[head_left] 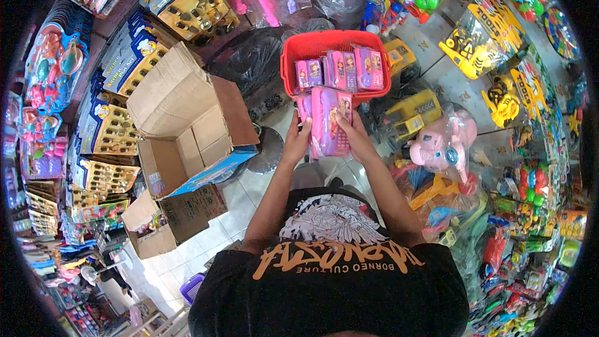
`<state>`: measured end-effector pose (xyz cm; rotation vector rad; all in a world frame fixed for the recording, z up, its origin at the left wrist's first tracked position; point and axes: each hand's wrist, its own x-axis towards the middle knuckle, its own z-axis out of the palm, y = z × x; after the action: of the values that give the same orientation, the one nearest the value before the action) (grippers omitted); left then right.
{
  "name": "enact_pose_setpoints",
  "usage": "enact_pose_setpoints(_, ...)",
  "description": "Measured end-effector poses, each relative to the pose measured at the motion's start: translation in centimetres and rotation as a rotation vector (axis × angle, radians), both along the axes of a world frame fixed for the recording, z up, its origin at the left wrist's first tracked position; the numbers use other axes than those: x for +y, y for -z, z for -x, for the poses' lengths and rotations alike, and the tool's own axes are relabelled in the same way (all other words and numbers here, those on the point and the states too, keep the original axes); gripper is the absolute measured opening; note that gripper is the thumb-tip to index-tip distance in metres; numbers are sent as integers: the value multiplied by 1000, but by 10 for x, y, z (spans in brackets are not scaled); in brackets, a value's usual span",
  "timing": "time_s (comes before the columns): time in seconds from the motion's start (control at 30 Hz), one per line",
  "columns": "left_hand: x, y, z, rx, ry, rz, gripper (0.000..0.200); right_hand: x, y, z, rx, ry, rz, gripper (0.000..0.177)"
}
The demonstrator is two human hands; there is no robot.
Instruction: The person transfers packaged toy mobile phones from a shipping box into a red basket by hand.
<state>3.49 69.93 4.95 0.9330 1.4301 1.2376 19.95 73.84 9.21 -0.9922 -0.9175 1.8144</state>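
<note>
Between both hands is a bundle of pink and purple toy phone packs (326, 126), held in front of my body. My left hand (299, 137) grips its left side, and my right hand (354, 134) grips its right side with the thumb on the front. Just beyond the bundle stands a red basket (336, 39). Inside it lie more pink and purple packs (342, 70) wrapped in clear plastic. The near rim of the basket is partly hidden by the held packs.
An open cardboard box (181, 125) stands to the left, with a smaller carton (150, 228) below it. At the right are a pink elephant toy (444, 143) and a yellow toy vehicle (412, 112). Hanging toy packs line both sides.
</note>
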Motion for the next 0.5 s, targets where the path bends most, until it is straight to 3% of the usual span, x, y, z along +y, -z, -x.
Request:
enact_pose_setpoints(0.03, 8, -17, 1, -134, -23, -23, 56, 12, 8, 7, 1, -7, 0, 45)
enact_pose_setpoints(0.07, 16, -35, 4, -60, 20, 61, 63, 26, 20, 13, -47, -27, -40, 46)
enact_pose_setpoints(0.17, 67, 32, 41, -152, 66, 75, 66, 62, 20, 38, -127, -20, -95, 49)
enact_pose_setpoints(0.23, 92, 8, 41, -553, 80, 65, 66, 84, 12, 50, -323, -23, -132, 55)
enact_pose_setpoints(0.27, 107, 15, 45, -509, 63, 85, 64, 98, 24, 56, -237, -46, -101, 61)
enact_pose_setpoints(0.37, 140, 14, 55, -408, 51, 85, 61, 130, 20, 67, -366, -80, -62, 65)
enact_pose_setpoints(0.4, 149, 12, 58, -346, 47, 69, 58, 140, 17, 71, -283, -99, -89, 68)
enact_pose_setpoints(0.5, 177, 41, 76, -530, 99, 112, 52, 164, 14, 79, -446, -134, -97, 70)
